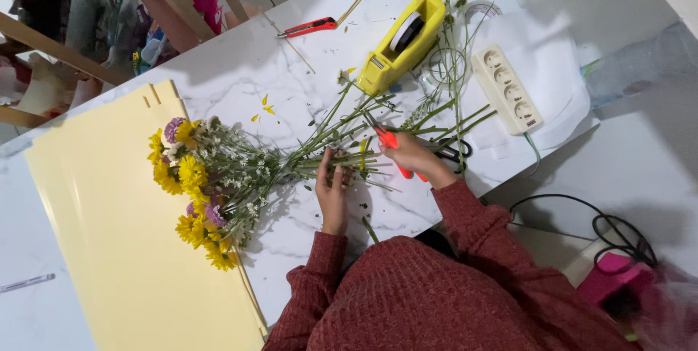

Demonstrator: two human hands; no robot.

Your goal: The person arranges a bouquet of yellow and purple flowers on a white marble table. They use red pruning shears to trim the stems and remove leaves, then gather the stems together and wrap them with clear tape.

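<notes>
Glossy marbled tabletop (240, 75), matt yellow paper sheets (102, 235), shiny plastic tape dispenser (400, 42), knitted red sleeve (472, 227)

This looks like a florist's workroom. A marble-patterned worktop (240, 82) carries a bunch of yellow and purple flowers (196, 184), loose cut stems (436, 111), pale yellow wrapping sheets (109, 249), a yellow tape dispenser (402, 42), a red utility knife (307, 28) and a white power strip (507, 90). At the upper left of the frame, rolled coloured wrapping papers (94, 17) stand among wooden slats.
</notes>
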